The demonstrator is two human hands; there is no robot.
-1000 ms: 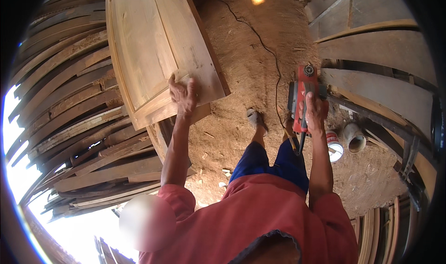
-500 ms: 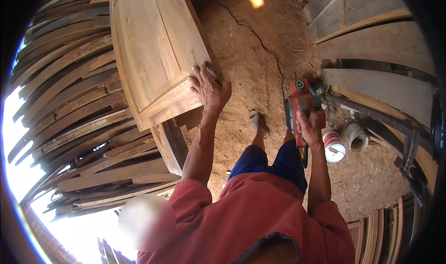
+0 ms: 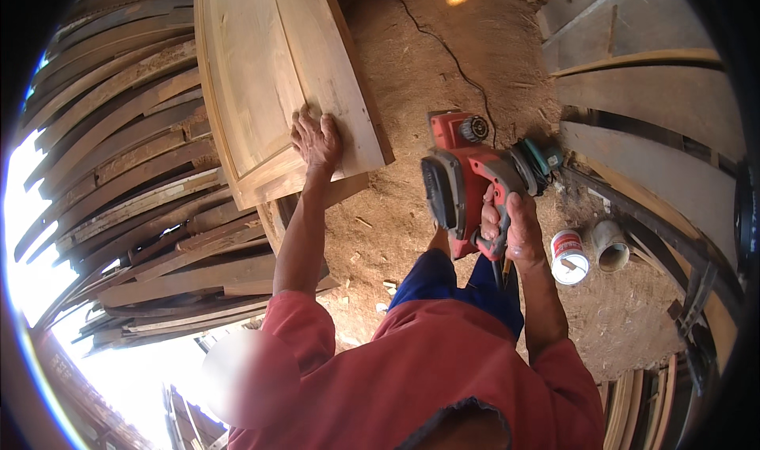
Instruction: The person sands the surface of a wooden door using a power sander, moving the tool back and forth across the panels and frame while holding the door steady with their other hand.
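Observation:
A framed wooden door panel (image 3: pixel 257 78) lies at the upper left with its near end toward me. My left hand (image 3: pixel 318 143) rests on its face near the near right corner, fingers a little apart and holding nothing. My right hand (image 3: pixel 511 222) is wrapped around the handle of a red and black electric planer (image 3: pixel 463 181). The planer is held in the air to the right of the panel, apart from it and turned partly on its side. Its black adjusting knob points away from me.
Stacked boards (image 3: pixel 111 189) fill the left side. On the right, a green power tool (image 3: pixel 541 159) lies beside large planks (image 3: pixel 657 86). A white and red tin (image 3: pixel 569 258) and a dull round container (image 3: pixel 610 246) stand nearby. A black cord (image 3: pixel 443 46) crosses the dusty floor.
My left hand has slid from the panel's right edge leftward onto its face. My right hand has lifted the planer, brought it left toward the panel and tilted it.

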